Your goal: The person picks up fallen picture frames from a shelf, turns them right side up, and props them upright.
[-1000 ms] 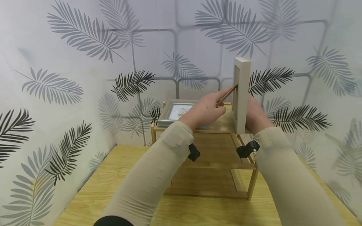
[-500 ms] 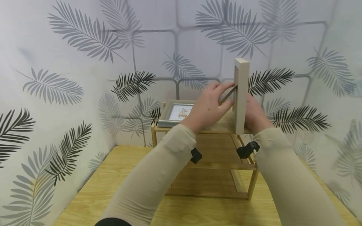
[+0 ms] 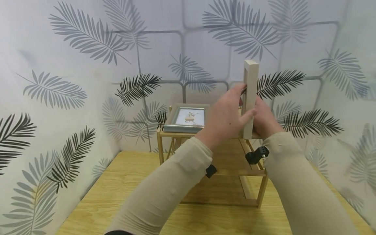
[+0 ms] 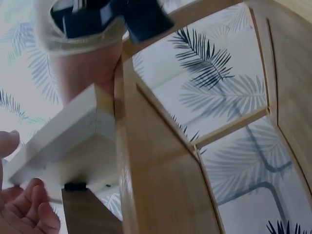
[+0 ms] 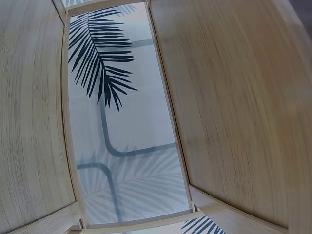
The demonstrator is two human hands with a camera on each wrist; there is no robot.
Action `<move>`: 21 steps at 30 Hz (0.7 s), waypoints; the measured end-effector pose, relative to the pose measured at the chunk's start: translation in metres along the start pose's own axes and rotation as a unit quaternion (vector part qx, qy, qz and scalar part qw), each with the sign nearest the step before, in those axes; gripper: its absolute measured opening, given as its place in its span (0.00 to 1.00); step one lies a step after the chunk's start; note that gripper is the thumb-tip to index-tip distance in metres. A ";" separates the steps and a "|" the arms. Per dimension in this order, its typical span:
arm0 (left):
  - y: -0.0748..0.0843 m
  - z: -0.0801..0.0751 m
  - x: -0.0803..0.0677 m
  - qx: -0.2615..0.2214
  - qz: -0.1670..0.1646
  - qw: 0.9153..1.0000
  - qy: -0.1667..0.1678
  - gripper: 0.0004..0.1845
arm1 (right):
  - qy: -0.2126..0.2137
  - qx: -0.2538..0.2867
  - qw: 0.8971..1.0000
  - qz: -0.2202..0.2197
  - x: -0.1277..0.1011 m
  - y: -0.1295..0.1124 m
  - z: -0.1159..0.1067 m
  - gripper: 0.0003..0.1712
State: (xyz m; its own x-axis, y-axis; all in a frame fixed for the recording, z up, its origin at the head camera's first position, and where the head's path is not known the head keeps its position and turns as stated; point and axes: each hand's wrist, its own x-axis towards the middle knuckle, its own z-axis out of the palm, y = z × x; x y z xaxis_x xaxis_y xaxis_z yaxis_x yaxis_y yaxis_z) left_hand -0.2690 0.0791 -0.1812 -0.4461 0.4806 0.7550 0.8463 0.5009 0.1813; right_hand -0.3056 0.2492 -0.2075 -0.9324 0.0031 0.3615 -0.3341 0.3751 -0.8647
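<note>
A white picture frame (image 3: 250,98) is standing upright, edge-on, at the right end of the wooden shelf's (image 3: 205,133) top. The left hand (image 3: 227,117) is gripping its near edge, thumb and fingers curled round it. The right hand (image 3: 264,119) is bracing its far side; its fingers are hidden, so their spread cannot be told. A silver-framed picture (image 3: 186,118) is lying flat at the shelf's left end. Judged risk: resting on its narrow edge, the upright frame is likely to topple off the shelf if either hand is loosening.
</note>
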 end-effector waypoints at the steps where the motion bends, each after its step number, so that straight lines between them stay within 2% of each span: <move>1: 0.002 0.002 -0.001 0.003 -0.010 1.000 -0.005 0.41 | -0.003 0.010 1.000 0.001 0.000 0.000 0.000 0.25; 4: 0.005 0.008 -0.005 0.001 -0.043 0.999 -0.018 0.45 | -0.002 0.013 1.000 0.001 -0.001 0.000 0.001 0.22; 8: 0.007 0.013 -0.008 0.000 -0.062 0.998 -0.022 0.48 | 0.003 -0.001 1.000 -0.002 -0.002 0.000 0.002 0.22; 15: 0.003 0.014 -0.009 -0.048 -0.081 0.995 -0.030 0.47 | 0.030 -0.016 0.999 0.033 0.000 -0.002 0.004 0.31; 21: -0.004 0.009 -0.008 -0.069 -0.066 0.995 -0.037 0.44 | 0.058 -0.039 0.996 0.051 0.003 -0.004 0.005 0.32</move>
State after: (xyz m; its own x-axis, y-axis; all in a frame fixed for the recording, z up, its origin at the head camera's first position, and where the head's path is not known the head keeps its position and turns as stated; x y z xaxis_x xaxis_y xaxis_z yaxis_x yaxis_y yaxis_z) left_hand -0.2717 0.0799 -0.1940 -0.5726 0.4706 0.6714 0.8080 0.4627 0.3648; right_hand -0.3080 0.2433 -0.2040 -0.9368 0.1506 0.3157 -0.2229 0.4384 -0.8707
